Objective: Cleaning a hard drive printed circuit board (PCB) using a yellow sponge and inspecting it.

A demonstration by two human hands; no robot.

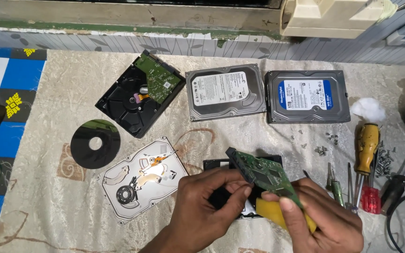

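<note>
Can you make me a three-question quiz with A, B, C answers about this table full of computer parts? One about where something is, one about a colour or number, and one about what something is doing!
1. Where does the shiny dark disc lie?
A. Left of the opened silver drive
B. On the blue-labelled drive
C. Under the yellow-handled screwdriver

2. How many closed drives with labels lie side by side at the top?
A. One
B. Two
C. Four

3. What is the green circuit board doing?
A. Lying flat on the cloth
B. Screwed onto a drive
C. Held up, tilted, by both hands

Answers:
1. A, the disc rests on the cloth to that drive's left.
2. B, a white-labelled drive and the blue-labelled one.
3. C, the left hand and right hand pinch it above the table.
</note>
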